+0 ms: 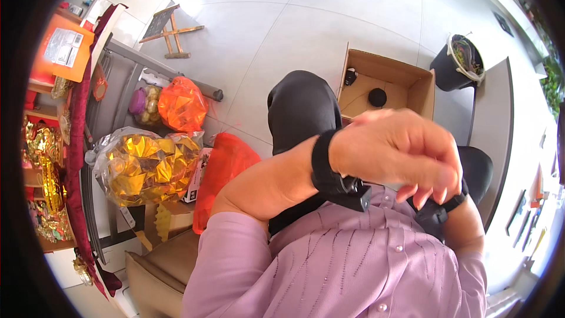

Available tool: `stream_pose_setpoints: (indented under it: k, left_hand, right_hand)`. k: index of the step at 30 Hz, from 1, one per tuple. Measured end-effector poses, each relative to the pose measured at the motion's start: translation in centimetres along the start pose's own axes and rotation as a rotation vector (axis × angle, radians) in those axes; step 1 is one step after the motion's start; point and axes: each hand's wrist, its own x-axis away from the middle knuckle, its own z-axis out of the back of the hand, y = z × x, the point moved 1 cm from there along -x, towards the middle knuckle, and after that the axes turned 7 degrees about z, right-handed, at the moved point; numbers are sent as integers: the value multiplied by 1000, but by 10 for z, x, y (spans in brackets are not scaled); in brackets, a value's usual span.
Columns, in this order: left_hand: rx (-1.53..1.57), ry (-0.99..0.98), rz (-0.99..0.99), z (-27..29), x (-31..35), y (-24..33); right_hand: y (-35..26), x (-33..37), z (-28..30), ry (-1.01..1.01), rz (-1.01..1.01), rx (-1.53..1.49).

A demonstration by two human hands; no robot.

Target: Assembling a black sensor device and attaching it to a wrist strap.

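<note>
My left hand (400, 150) reaches across in front of my body, its fingers curled downward and slightly smeared by motion. What they close on, if anything, I cannot make out. A black strap with a small black device (344, 191) is round my left wrist. Just beside the curled fingertips is my right wrist, with another black strap and device (432, 217). My right hand (372, 116) is almost wholly hidden behind the left one, so its fingers do not show.
Beyond my knees an open cardboard box (409, 85) holds a round black thing (377, 97). A black bin (456, 65) stands at right. At left are a bag of gold folded paper (150, 168), red plastic bags (226, 165), a folding stool (170, 32) and shelves of gold ornaments (50, 171).
</note>
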Motion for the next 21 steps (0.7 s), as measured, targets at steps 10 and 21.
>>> stream_pose_setpoints:
  k: [10, 21]
  left_hand:
    - [58, -126, 146, -20, -3, -13]
    - [-31, -293, 198, -31, -10, -15]
  right_hand:
    - [11, 14, 11, -277, -93, -7]
    - [42, -26, -48, -460, -347, -183]
